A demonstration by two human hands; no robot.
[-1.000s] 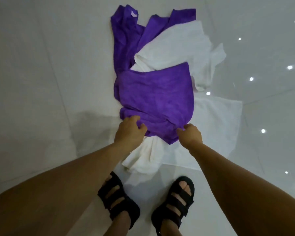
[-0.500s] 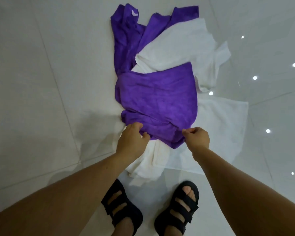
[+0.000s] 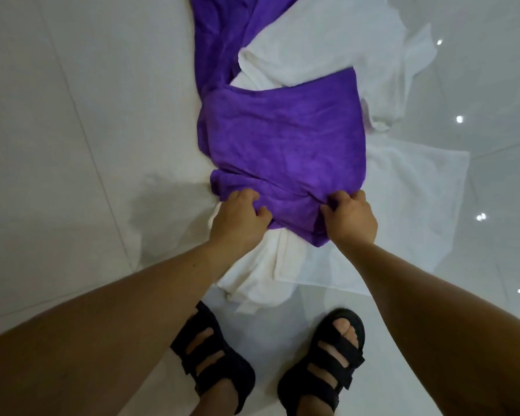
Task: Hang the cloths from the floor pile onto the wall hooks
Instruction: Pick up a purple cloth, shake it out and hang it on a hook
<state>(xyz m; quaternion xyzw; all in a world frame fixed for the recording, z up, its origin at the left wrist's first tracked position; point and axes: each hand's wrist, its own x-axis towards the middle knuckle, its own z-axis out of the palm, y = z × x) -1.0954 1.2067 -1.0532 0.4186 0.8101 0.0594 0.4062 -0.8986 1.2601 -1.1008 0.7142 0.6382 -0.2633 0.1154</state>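
Observation:
A pile of purple and white cloths lies on the glossy white tile floor. On top is a purple cloth (image 3: 285, 139), bunched up. My left hand (image 3: 240, 220) grips its near left edge with curled fingers. My right hand (image 3: 350, 219) pinches its near right corner. Under it a white cloth (image 3: 415, 187) spreads flat to the right, and another white cloth (image 3: 321, 46) lies behind it. A second purple cloth (image 3: 222, 40) runs up the far left of the pile. No wall hooks are in view.
My two feet in black strap sandals (image 3: 216, 355) (image 3: 333, 355) stand just in front of the pile. Grey grout lines cross the floor (image 3: 72, 145), which reflects small ceiling lights on the right.
Both hands have closed further into the purple cloth's near edge, gathering and lifting it slightly. The camera has moved closer to the pile.

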